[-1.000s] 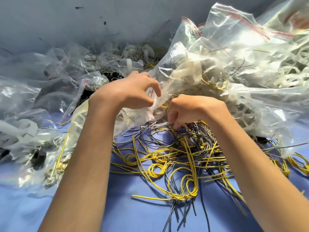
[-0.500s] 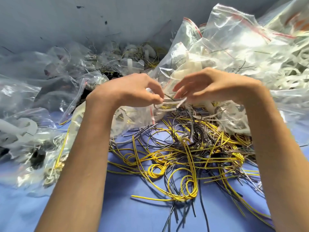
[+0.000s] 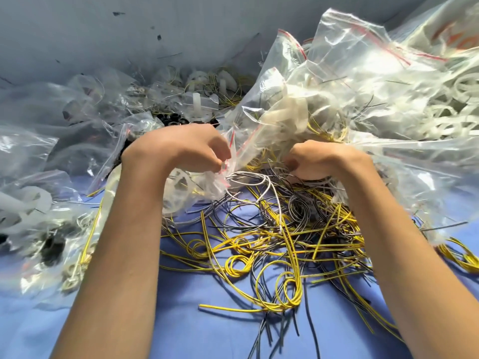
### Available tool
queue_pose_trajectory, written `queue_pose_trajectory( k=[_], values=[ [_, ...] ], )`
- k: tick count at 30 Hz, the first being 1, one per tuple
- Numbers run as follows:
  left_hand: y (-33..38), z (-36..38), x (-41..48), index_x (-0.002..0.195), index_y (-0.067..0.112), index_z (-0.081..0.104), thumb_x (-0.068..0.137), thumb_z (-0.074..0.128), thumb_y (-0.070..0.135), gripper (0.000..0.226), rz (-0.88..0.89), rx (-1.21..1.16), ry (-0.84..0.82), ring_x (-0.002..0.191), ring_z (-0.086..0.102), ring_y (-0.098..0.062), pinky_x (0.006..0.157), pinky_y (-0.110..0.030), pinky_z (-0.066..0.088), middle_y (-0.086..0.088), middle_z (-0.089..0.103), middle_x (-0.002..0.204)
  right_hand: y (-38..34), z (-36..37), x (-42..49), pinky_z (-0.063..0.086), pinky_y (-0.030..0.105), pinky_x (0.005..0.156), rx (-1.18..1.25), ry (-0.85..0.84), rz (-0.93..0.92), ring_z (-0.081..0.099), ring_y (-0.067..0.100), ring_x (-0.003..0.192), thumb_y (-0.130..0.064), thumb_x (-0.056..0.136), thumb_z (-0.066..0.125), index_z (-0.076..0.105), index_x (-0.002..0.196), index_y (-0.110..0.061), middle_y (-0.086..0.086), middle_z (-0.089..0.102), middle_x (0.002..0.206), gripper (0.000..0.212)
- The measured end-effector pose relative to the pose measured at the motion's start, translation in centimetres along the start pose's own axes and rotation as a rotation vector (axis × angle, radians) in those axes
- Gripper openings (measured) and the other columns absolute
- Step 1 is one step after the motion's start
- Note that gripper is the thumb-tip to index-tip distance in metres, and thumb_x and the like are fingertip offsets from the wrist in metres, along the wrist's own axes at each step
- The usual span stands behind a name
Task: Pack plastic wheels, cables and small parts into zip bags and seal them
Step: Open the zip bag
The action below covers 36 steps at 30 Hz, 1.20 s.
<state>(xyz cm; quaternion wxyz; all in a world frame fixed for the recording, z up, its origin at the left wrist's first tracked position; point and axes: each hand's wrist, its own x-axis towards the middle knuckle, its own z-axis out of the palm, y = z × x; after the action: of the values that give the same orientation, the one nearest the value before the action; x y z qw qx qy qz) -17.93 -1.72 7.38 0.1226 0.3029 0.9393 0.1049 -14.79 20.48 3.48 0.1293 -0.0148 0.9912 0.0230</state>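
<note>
Pinching the red-striped mouth of a clear zip bag [image 3: 212, 186] with the left hand [image 3: 186, 149], thumb and curled fingertips closed on the crumpled film just left of centre. Showing through that bag, below the left wrist: a translucent white plastic wheel [image 3: 186, 174] with cut-outs, lying low against the blue cloth [image 3: 207, 327]. Clenched knuckles-up beside it, close to the bag mouth but apart from the left hand: the right hand [image 3: 321, 161], fingers curled down around a bunch of grey and white strands at the top of the cables [image 3: 272, 244]; number of strands impossible to tell. Arching between the two hands, a pale grey loop of cable [image 3: 248, 177], touching the bag mouth at its left end. Spread loose over the cloth between and under both forearms, a tangle of yellow, black and grey wire, some of it coiled in small rings near the front. Heaped high at the right, against and over the right wrist, a pile of filled bags [image 3: 375, 99], clear with red seal lines, stuffed with white plastic rings and a few wires. Lying at the left, more clear bags [image 3: 51, 177], one with small black parts [image 3: 53, 247] inside, blurred. Rising behind everything, a grey wall [image 3: 129, 35] with dark specks.
</note>
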Motion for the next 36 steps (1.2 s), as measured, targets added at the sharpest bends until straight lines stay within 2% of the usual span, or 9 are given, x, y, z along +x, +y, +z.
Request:
queue_pose_trajectory(
  k=[6, 13, 17, 19, 23, 26, 30, 33, 36],
  values=[
    [-1.7, -1.1, -1.1, 0.101, 0.034, 0.062, 0.078, 0.052, -0.002, 0.044, -0.015, -0.027, 0.078, 0.080, 0.055, 0.006, 0.067, -0.019, 0.041, 0.028, 0.059, 0.090, 1.1, -1.9, -2.2, 0.052, 0.016, 0.051, 0.536, 0.041, -0.061, 0.070, 0.006, 0.060, -0.011, 0.089, 0.063, 0.061, 0.087, -0.016, 0.001, 0.070, 0.075, 0.005],
    [-0.3, -2.3, -2.3, 0.097, 0.035, 0.065, 0.076, 0.049, -0.005, 0.048, 0.115, -0.090, 0.318, 0.072, 0.050, 0.005, 0.058, -0.008, 0.036, 0.017, 0.059, 0.087, 0.9, -4.6, -4.5, 0.046, 0.040, 0.068, 0.465, 0.234, -0.244, 0.063, 0.021, 0.076, -0.031, 0.085, 0.067, 0.071, 0.094, -0.022, 0.000, 0.070, 0.083, 0.014],
    [0.6, -2.3, -2.2, 0.087, 0.046, 0.058, 0.081, 0.050, 0.007, 0.040, 0.135, -0.097, 0.356, 0.076, 0.050, 0.004, 0.063, -0.009, 0.036, 0.008, 0.047, 0.098, 0.2, -5.3, -5.6, 0.031, 0.033, 0.059, 0.502, 0.285, -0.312, 0.046, 0.012, 0.059, -0.040, 0.080, 0.066, 0.069, 0.082, -0.020, -0.004, 0.057, 0.067, 0.020],
    [0.7, -2.2, -2.1, 0.086, 0.046, 0.057, 0.082, 0.051, 0.011, 0.035, 0.083, -0.075, 0.328, 0.080, 0.055, -0.006, 0.069, -0.023, 0.044, 0.003, 0.044, 0.102, -0.3, -5.6, -5.8, 0.039, 0.033, 0.065, 0.514, 0.348, -0.323, 0.054, 0.011, 0.072, -0.040, 0.080, 0.066, 0.067, 0.078, -0.022, -0.004, 0.060, 0.087, 0.017],
    [0.7, -1.9, -2.0, 0.093, 0.031, 0.063, 0.085, 0.053, 0.011, 0.024, -0.011, -0.042, 0.156, 0.066, 0.056, 0.003, 0.056, -0.017, 0.042, 0.010, 0.063, 0.076, -2.0, -5.8, -5.7, 0.045, 0.035, 0.097, 0.514, 0.343, -0.404, 0.054, 0.003, 0.113, -0.022, 0.081, 0.068, 0.063, 0.065, -0.019, -0.015, 0.054, 0.130, 0.017],
    [1.2, -1.9, -2.0, 0.074, 0.023, 0.059, 0.084, 0.054, 0.008, 0.019, 0.029, -0.045, 0.240, 0.056, 0.051, -0.003, 0.047, -0.010, 0.037, 0.005, 0.059, 0.065, -3.2, -5.1, -5.2, 0.055, 0.035, 0.078, 0.546, 0.262, -0.387, 0.069, 0.013, 0.089, -0.021, 0.085, 0.065, 0.065, 0.073, -0.017, 0.000, 0.073, 0.098, 0.012],
    [2.4, -2.1, -2.4, 0.094, 0.005, 0.068, 0.079, 0.053, 0.013, 0.023, 0.141, -0.142, 0.310, 0.067, 0.051, -0.022, 0.065, -0.041, 0.048, -0.021, 0.064, 0.080, -5.1, -4.2, -4.5, 0.043, 0.014, 0.044, 0.558, 0.183, -0.374, 0.058, 0.003, 0.042, -0.022, 0.093, 0.057, 0.063, 0.074, -0.017, -0.001, 0.065, 0.058, 0.021],
    [2.9, -2.1, -2.7, 0.099, 0.008, 0.068, 0.074, 0.053, 0.019, 0.032, 0.180, -0.192, 0.317, 0.066, 0.049, -0.017, 0.062, -0.035, 0.043, -0.017, 0.064, 0.079, -6.2, -3.6, -3.3, 0.039, 0.021, 0.053, 0.322, 0.236, -0.334, 0.051, 0.010, 0.053, -0.021, 0.089, 0.058, 0.068, 0.080, -0.014, -0.006, 0.049, 0.053, 0.015],
    [2.9, -2.1, -2.6, 0.106, 0.019, 0.068, 0.080, 0.053, 0.006, 0.033, 0.181, -0.247, 0.327, 0.061, 0.044, -0.011, 0.056, -0.024, 0.034, -0.001, 0.057, 0.069, -7.4, -3.0, -2.9, 0.038, 0.029, 0.067, 0.237, 0.321, -0.189, 0.045, 0.026, 0.073, -0.023, 0.084, 0.054, 0.050, 0.069, -0.014, 0.002, 0.046, 0.065, 0.019]
  ],
)
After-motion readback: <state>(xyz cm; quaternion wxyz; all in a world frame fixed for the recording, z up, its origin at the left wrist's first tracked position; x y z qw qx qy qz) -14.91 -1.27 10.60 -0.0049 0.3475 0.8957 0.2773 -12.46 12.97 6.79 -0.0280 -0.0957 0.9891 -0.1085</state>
